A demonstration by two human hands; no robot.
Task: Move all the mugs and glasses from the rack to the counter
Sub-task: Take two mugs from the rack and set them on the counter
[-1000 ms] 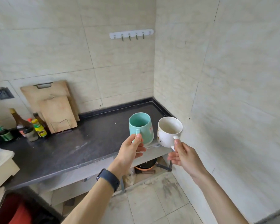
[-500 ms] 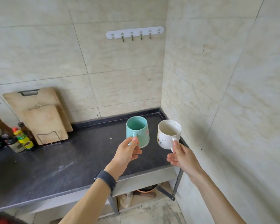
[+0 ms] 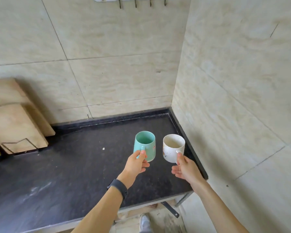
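While both hands are loaded, neither mug counts as delivered yet. Left hand [image 3: 135, 163], black wristband [image 3: 118, 188] on the wrist, grips the handle of the teal mug [image 3: 145, 143]: thumb on top of the handle, fingers curled under it. Right hand [image 3: 186, 169] pinches the handle of the white mug [image 3: 172, 148] under the thumb; its lower fingers hang looser below. Both mugs are upright, mouths up, apparently empty, side by side but apart, the white one nearer the right wall. They are over the far right corner of the dark counter [image 3: 71, 169]; whether either base touches the stone cannot be told from this angle. A pale crumb [image 3: 103, 148] lies on the counter left of the teal mug. Wooden cutting boards [image 3: 18, 128] lean on the back wall well to the left, and a hook rail [image 3: 134, 1] hangs overhead. Rack is not in view, so what remains on it is unknown. Judgement: two items are in the last stage of transfer, with set-down and release outstanding for both. No other mug or glass shows on the visible counter, so this is probably an early trip.
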